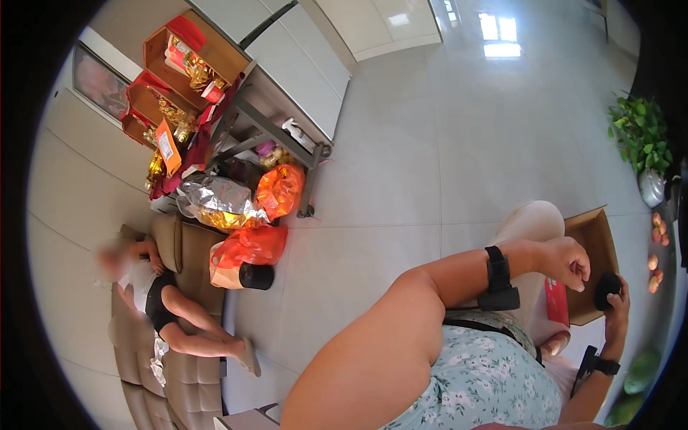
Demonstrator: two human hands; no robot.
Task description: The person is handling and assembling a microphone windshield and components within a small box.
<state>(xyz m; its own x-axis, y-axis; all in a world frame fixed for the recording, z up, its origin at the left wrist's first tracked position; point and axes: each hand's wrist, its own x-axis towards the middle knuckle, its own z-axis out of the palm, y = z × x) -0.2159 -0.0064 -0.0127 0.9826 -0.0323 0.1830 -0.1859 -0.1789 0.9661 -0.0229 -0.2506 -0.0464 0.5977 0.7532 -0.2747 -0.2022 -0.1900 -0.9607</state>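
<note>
My right hand (618, 304) is closed round a small, dark, rounded black object (608, 290), whose kind I cannot make out. It is beside the edge of an open brown cardboard box (596, 236). Over that box hangs my left hand (567, 262), its fingers curled in and pinched together; whatever they may hold is too small or hidden to name. A red panel with white marks (556, 301) shows at the box's near side, next to my leg. Black straps with small devices sit on both my forearms.
Peach-coloured fruits (659, 229) and green melons (643, 371) lie along the right, below a leafy potted plant (641, 132). At left, a person reclines on a brown sofa (136, 351). Orange bags (279, 192) and a wheeled rack (247, 129) with open boxes stand nearby.
</note>
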